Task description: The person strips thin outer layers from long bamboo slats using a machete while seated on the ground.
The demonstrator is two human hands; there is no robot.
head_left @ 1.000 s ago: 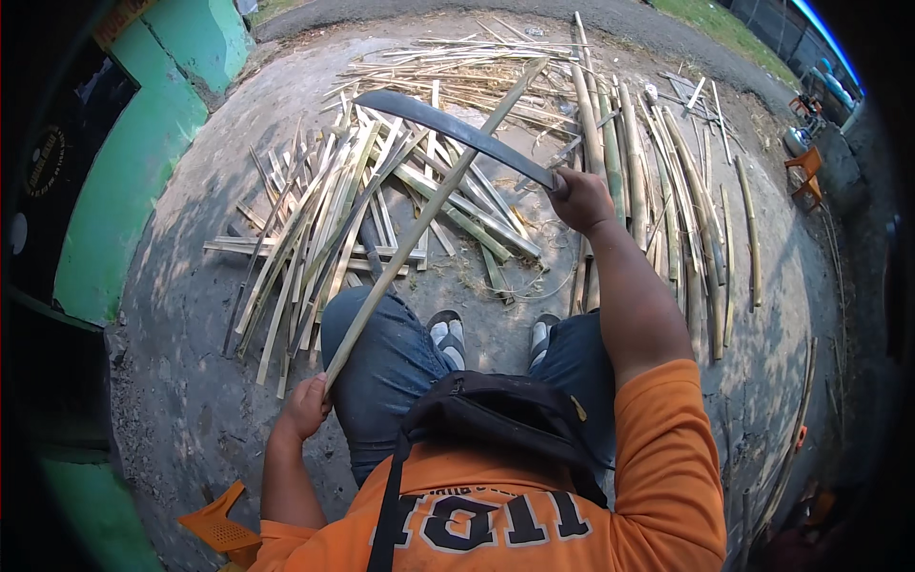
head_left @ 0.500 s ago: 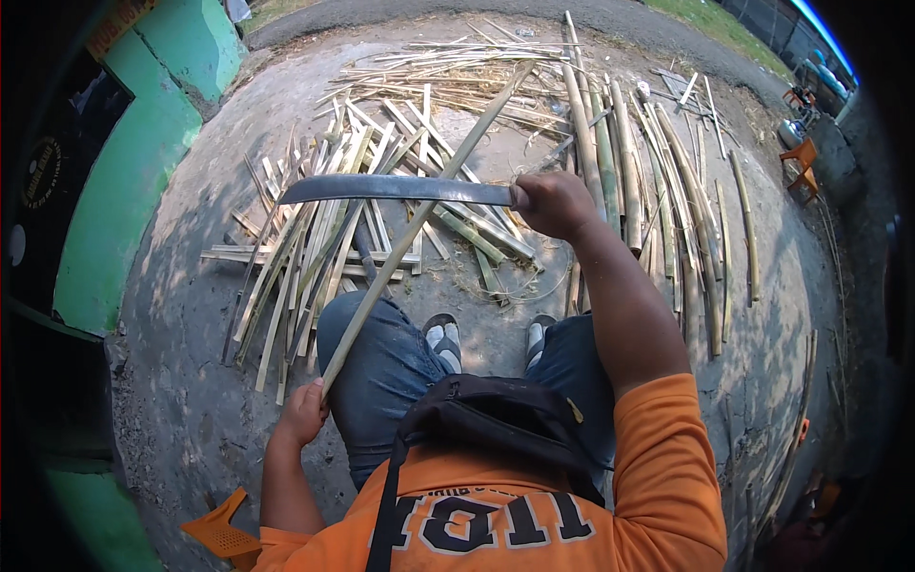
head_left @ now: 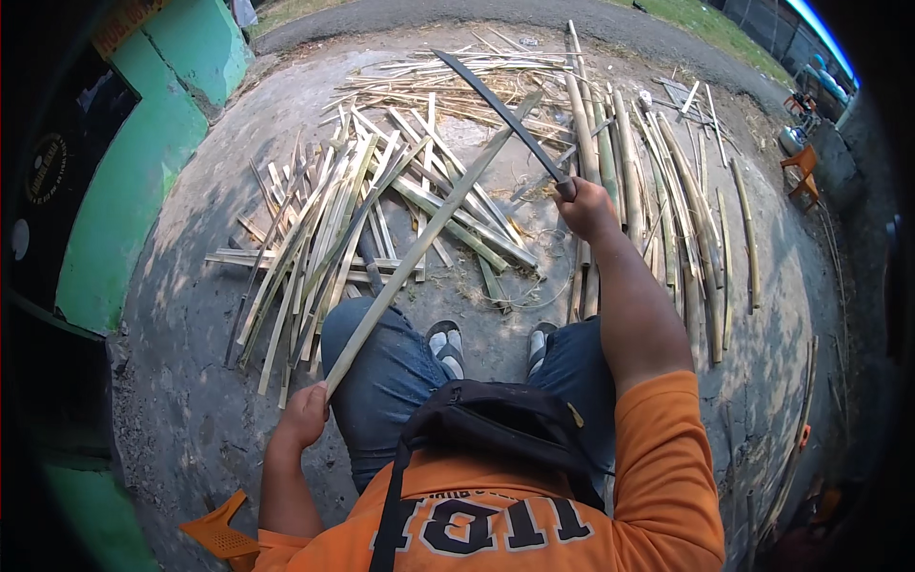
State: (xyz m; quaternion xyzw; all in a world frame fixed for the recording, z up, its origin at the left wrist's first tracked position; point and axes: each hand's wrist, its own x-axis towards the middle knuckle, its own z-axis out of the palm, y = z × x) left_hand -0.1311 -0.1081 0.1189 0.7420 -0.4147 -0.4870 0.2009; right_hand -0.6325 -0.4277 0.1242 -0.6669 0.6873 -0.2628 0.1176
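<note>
My left hand is closed round the lower end of a long bamboo strip, beside my left knee. The strip slants up and away to the right, passing over my left thigh. My right hand grips the handle of a machete, arm stretched forward. Its dark blade points up and to the left, crossing the strip near the far end; whether they touch I cannot tell.
Split bamboo strips lie heaped ahead on the left, with more strips farther off. Whole bamboo poles and strips lie at the right. A green wall stands left; orange chairs sit at the far right.
The machete has swung from lying level across the strip to pointing up and away, its tip now farther off. My right hand has shifted right and slightly nearer. My left hand keeps its hold.
</note>
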